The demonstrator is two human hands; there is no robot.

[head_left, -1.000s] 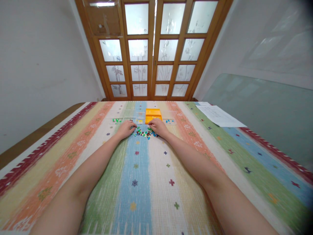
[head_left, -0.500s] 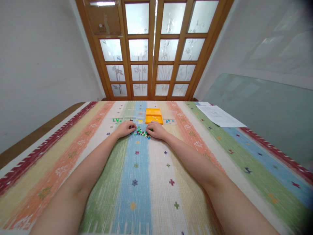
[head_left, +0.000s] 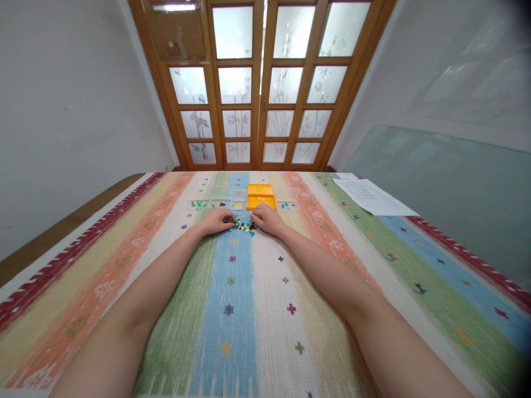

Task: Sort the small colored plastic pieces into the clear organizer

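A small pile of mixed green, white, dark and blue pieces [head_left: 245, 227] lies on the striped cloth between my hands. At its left edge is my left hand [head_left: 218, 220], fingers curled and closed; what they hold, if anything, is too small to name. My right hand [head_left: 267, 219] touches the pile's right side with bent, closed fingers, their contents hidden. Just beyond stands an open orange box [head_left: 261, 190] with a few pale pieces inside. Clear boxes flank it: green pieces [head_left: 198, 204] at the left, yellow pieces [head_left: 237, 205] nearer the middle, blue pieces [head_left: 288, 205] at the right.
White papers [head_left: 373, 196] lie at the back right of the striped tablecloth [head_left: 232, 331]. A greenish glass panel [head_left: 448, 182] stands beyond the table's right side. Wooden glazed doors [head_left: 259, 110] rise behind the table.
My left hand has shifted slightly right, onto the pile's left edge, uncovering dark pieces in a clear box. My right hand has moved slightly right and its fingers have bent differently.
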